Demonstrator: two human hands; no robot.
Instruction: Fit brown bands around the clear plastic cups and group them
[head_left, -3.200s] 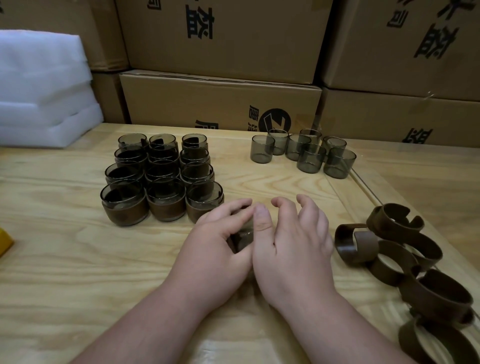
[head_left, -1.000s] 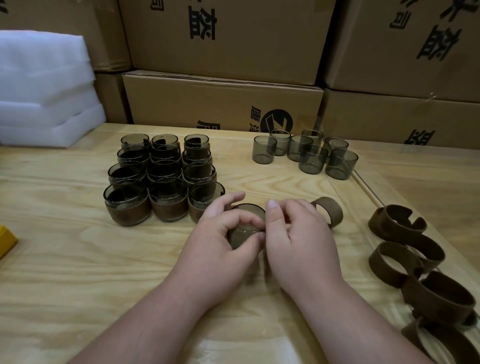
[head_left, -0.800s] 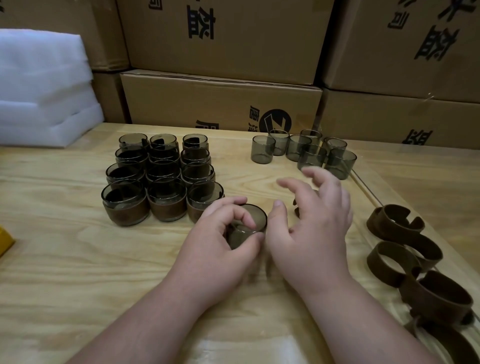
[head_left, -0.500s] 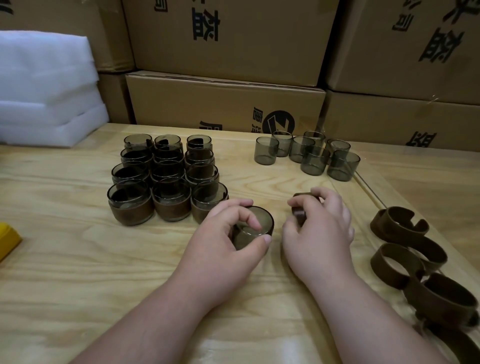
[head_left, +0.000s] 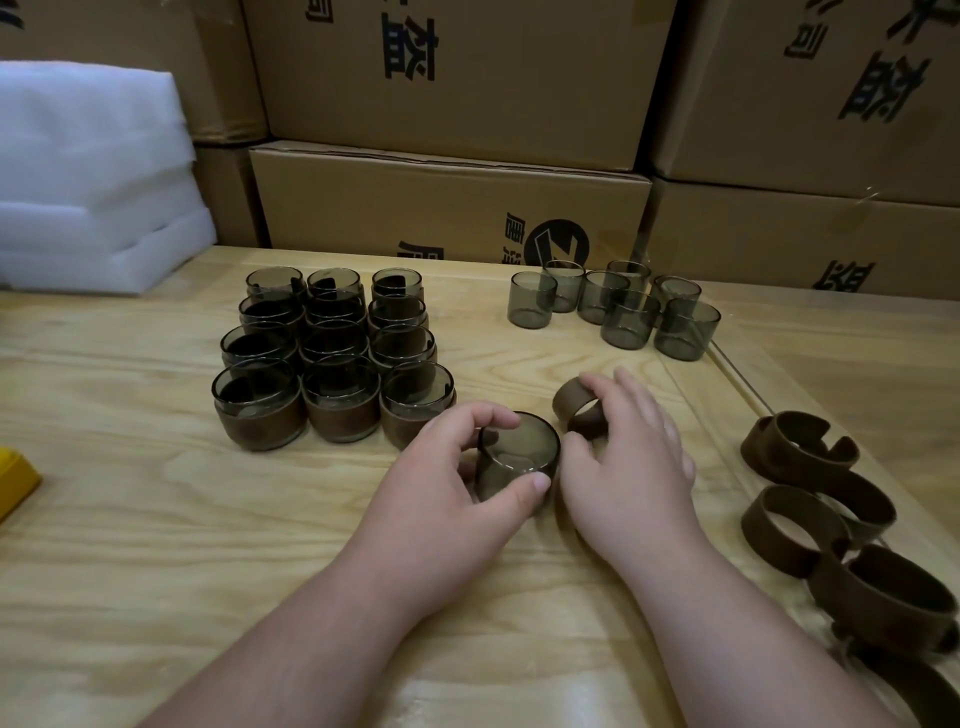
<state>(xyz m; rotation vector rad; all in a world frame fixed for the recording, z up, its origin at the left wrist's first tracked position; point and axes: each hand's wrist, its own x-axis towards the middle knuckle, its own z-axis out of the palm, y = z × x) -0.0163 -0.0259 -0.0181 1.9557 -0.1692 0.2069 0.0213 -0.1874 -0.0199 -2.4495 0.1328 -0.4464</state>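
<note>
My left hand (head_left: 441, 499) grips a bare smoky clear cup (head_left: 517, 457) standing on the wooden table (head_left: 130, 545), thumb in front and fingers behind. Just right of it, my right hand (head_left: 631, 467) holds a loose brown band (head_left: 576, 408) between thumb and fingers, the band tilted on edge beside the cup. A tight block of several banded cups (head_left: 332, 364) stands to the left. Several bare cups (head_left: 615, 309) are grouped at the back right. Several loose brown bands (head_left: 821, 499) lie along the right edge.
Stacked cardboard boxes (head_left: 447, 202) wall off the table's back. White foam sheets (head_left: 88, 176) are piled at the back left. A yellow object (head_left: 13, 480) pokes in at the left edge. A seam (head_left: 737, 374) runs along the table on the right.
The band slipped off the cup to the right; my right hand reached after it and now holds it beside the cup. My left hand has kept its grip on the cup.
</note>
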